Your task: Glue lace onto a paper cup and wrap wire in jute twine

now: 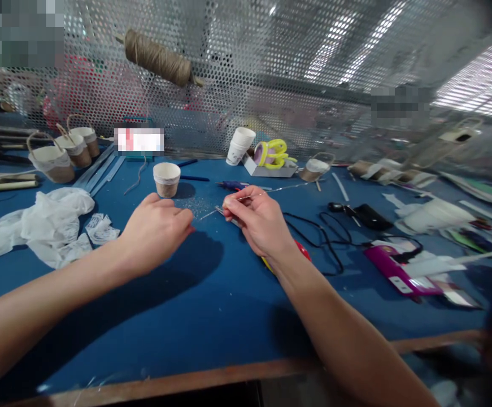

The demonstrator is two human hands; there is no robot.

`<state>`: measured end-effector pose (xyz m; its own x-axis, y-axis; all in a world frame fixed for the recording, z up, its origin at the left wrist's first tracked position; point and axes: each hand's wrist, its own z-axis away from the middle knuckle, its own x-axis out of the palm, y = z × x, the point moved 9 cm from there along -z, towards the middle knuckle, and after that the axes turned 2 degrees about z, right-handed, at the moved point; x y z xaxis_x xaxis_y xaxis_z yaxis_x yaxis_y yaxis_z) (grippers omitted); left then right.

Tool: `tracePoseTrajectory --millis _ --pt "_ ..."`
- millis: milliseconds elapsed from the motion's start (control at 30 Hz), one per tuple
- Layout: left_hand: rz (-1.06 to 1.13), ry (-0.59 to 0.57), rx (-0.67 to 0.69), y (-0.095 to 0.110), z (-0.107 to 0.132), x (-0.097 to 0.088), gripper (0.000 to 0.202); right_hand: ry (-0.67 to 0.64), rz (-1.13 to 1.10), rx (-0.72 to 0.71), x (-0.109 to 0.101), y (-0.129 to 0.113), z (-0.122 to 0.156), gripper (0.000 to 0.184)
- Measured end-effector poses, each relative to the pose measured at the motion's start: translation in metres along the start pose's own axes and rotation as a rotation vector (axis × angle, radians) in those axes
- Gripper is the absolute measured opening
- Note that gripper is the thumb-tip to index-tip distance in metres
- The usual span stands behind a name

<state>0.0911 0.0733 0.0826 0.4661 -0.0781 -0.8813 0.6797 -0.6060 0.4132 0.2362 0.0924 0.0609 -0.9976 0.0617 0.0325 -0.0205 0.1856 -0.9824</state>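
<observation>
My left hand is closed, knuckles up, above the blue table; its fingertips are hidden, so I cannot tell what it holds. Opposite it, my right hand pinches a thin, shiny twisted strand between thumb and fingers. One part of the strand trails off to the right, and a short length points toward my left hand. A slim metal tip shows by the right fingertips. Under the right wrist a red and yellow object is mostly covered. Behind my left hand stands a small burlap-wrapped cup with a white rim.
White lace fabric lies crumpled at left, below several handled cups. Stacked paper cups and a box with yellow cord stand behind. A black cable and a purple device lie right. Twine hangs on mesh.
</observation>
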Motion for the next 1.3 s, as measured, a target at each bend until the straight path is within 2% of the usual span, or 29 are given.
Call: tracePoseTrajectory --millis 33,67,167,267,333,400,467,500,567,667,733,800,900,1000,1167,1300 --pt "-0.001 -0.022 -0.012 -0.002 -0.001 0.001 0.020 0.006 0.008 0.000 -0.001 0.001 0.000 0.020" --pt "0.092 -0.085 -0.032 -0.005 -0.001 0.007 0.021 0.008 0.010 -0.001 -0.001 0.001 -0.001 0.019" --pt "0.755 -0.347 -0.130 -0.015 0.002 0.032 0.026 -0.009 -0.023 -0.009 -0.001 -0.002 -0.002 0.021" --pt "1.323 -0.492 -0.243 -0.018 0.009 0.051 0.024 -0.033 -0.073 -0.020 0.001 -0.005 -0.002 0.022" --pt "1.521 -0.552 -0.283 -0.014 0.013 0.062 0.024 -0.043 -0.093 -0.020 0.002 -0.006 -0.002 0.022" --pt "1.592 -0.593 -0.267 -0.006 0.016 0.069 0.028 -0.050 -0.115 -0.019 0.003 -0.007 -0.002 0.022" --pt "1.520 -0.561 -0.213 -0.002 0.015 0.068 0.031 -0.053 -0.122 -0.021 0.003 -0.007 -0.002 0.022" --pt "1.407 -0.521 -0.177 -0.002 0.013 0.064 0.033 -0.052 -0.114 -0.024 0.003 -0.007 -0.002 0.022" --pt "1.013 -0.385 -0.098 -0.006 0.007 0.052 0.032 -0.036 -0.071 -0.022 0.001 -0.005 -0.002 0.021" --pt "0.272 -0.071 0.028 -0.006 0.000 0.019 0.025 0.012 0.005 0.000 -0.004 0.001 -0.002 0.021" --pt "0.015 0.053 0.057 -0.003 0.000 0.006 0.023 0.032 0.021 0.009 -0.005 0.003 -0.003 0.020" --pt "0.094 -0.015 0.002 -0.007 0.000 0.010 0.023 0.030 -0.002 0.011 -0.005 0.003 -0.003 0.020" --pt "0.510 -0.232 -0.114 -0.017 0.002 0.028 0.029 0.009 -0.079 0.014 -0.003 0.002 -0.004 0.022" --pt "0.699 -0.317 -0.149 -0.020 0.002 0.034 0.029 -0.031 -0.144 0.049 0.000 0.003 -0.003 0.022" --pt "0.607 -0.281 -0.120 -0.022 0.000 0.036 0.027 -0.127 -0.106 0.180 0.013 0.016 0.003 0.025" --pt "0.447 -0.230 -0.083 -0.019 0.001 0.035 0.027 -0.161 -0.040 0.218 0.021 0.021 0.009 0.023"
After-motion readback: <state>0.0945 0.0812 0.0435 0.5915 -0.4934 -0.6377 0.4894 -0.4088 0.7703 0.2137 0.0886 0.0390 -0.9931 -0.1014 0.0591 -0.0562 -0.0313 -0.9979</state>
